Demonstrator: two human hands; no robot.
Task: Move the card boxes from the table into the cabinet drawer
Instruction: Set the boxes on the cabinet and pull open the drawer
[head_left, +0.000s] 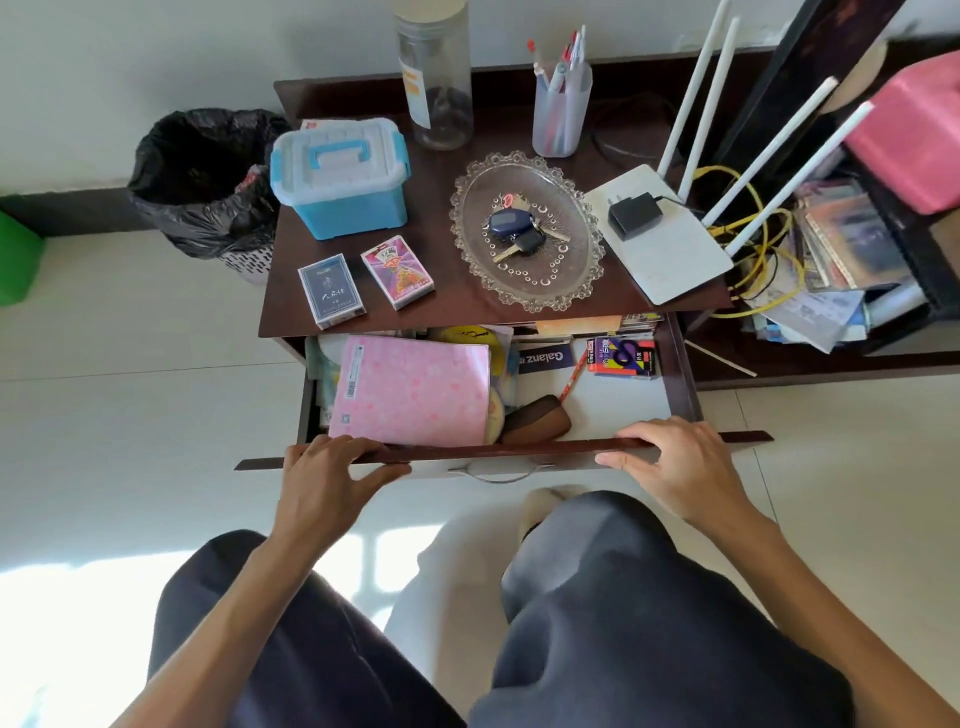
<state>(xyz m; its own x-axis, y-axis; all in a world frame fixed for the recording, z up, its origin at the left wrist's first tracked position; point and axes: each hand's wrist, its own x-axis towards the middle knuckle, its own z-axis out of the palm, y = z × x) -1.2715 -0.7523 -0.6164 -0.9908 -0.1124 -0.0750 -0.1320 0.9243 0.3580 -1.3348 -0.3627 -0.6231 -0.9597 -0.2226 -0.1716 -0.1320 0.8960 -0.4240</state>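
Note:
Two card boxes lie side by side near the front left of the dark wooden table (457, 306): a dark blue card box (331, 290) and a pink card box (397, 271) to its right. Below the tabletop the cabinet drawer (498, 451) stands pulled open. My left hand (332, 470) grips the left part of the drawer's front edge. My right hand (675, 457) rests on the right part of that edge, fingers curled over it. Both hands are well below the card boxes.
The drawer holds a pink notebook (413, 389), a brown case (537, 421), a pencil and a colourful packet (621, 357), with bare white floor at its right front. On the table stand a blue lidded box (340, 179), a glass dish with keys (524, 231), a router (660, 234), a pen cup and a jar. A black-lined bin (205, 182) is at left.

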